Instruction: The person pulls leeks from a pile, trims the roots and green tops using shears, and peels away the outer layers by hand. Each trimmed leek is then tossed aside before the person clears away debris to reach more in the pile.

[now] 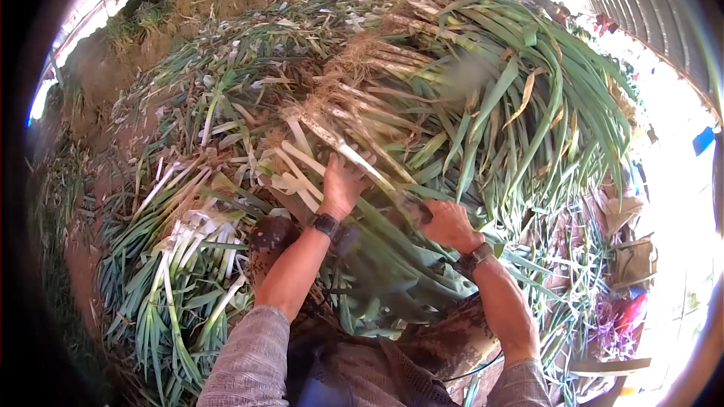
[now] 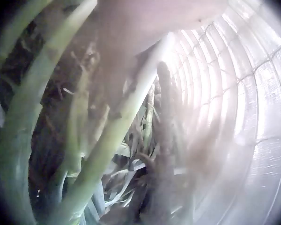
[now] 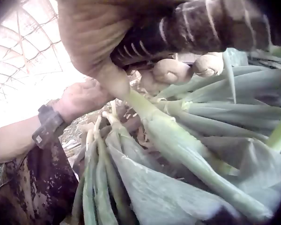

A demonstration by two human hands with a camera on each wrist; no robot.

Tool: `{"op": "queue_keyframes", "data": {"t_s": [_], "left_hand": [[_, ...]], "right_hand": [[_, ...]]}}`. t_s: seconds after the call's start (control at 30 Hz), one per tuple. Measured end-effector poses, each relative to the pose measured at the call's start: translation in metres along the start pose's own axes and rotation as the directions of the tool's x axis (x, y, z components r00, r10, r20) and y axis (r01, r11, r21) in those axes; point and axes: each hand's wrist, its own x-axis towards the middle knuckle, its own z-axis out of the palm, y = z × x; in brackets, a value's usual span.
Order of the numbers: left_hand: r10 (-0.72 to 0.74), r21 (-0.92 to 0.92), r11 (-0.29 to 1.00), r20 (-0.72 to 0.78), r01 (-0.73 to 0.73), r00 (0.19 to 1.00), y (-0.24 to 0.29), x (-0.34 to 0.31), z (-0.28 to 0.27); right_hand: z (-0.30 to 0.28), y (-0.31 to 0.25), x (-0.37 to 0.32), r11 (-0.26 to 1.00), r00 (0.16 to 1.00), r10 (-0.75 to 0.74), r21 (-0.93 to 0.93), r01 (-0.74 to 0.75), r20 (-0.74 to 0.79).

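In the head view my left hand (image 1: 345,185) holds a leek (image 1: 358,157) by its pale shaft, its roots up and to the left. The left wrist view has this leek (image 2: 124,112) slanting down from the blurred hand. My right hand (image 1: 450,224) is near the leek's green end. In the right wrist view its fingers (image 3: 172,70) curl round a dark ribbed handle (image 3: 192,28); the tool's working end is hidden there. Its thumb side is right at the leek's shaft (image 3: 173,136). Broad green leaves hang between my arms.
A large heap of leeks (image 1: 513,98) lies ahead and to the right, roots leftward. Left of my knee, a pile of leeks with whiter shafts (image 1: 185,249) covers the ground. Scattered leaf trimmings (image 1: 226,60) lie beyond. A ribbed curved wall (image 1: 648,15) rises at the right.
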Motion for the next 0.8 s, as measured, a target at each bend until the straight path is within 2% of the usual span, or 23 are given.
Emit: {"op": "queue_keyframes", "data": {"t_s": [0.03,0.1,0.2,0.3,0.43,0.5,0.63,0.7,0.8], "left_hand": [[0.009,0.001,1.000,-0.002,-0.009,1.000,0.000,0.000,-0.001],[0.025,0.149,0.989,-0.015,-0.023,1.000,-0.002,0.002,-0.002],[0.052,0.172,0.984,-0.009,-0.050,0.999,-0.003,-0.003,0.001],[0.066,0.172,0.983,-0.008,-0.064,0.998,-0.003,-0.006,0.004],[0.090,0.217,0.972,-0.014,-0.085,0.996,-0.005,-0.009,0.009],[0.080,0.207,0.975,-0.007,-0.077,0.997,-0.006,-0.012,0.017],[0.024,0.176,0.984,0.034,-0.030,0.999,-0.010,-0.017,0.016],[0.039,0.139,0.989,0.056,-0.047,0.998,-0.016,-0.016,0.009],[0.039,0.091,0.995,0.115,-0.050,0.993,-0.019,-0.018,0.012]], "right_hand": [[0.002,-0.001,0.004,1.000,1.000,-0.009,0.001,0.009,0.001],[0.006,-0.002,0.011,0.998,0.998,-0.034,0.057,0.037,-0.058],[0.000,-0.016,0.019,0.998,0.999,0.029,0.056,-0.030,0.024],[0.014,-0.007,0.030,0.997,0.998,0.058,-0.043,-0.057,0.023],[0.000,-0.030,0.029,0.998,0.998,0.059,-0.023,-0.058,0.005],[0.000,-0.034,0.030,0.994,0.997,-0.026,0.103,0.033,-0.072],[0.002,-0.035,0.036,0.998,0.994,0.024,0.056,-0.018,-0.102],[0.004,-0.033,0.035,0.998,0.996,-0.059,-0.014,0.058,-0.063],[0.001,-0.039,0.028,0.996,0.991,-0.027,0.082,0.038,-0.127]]}}
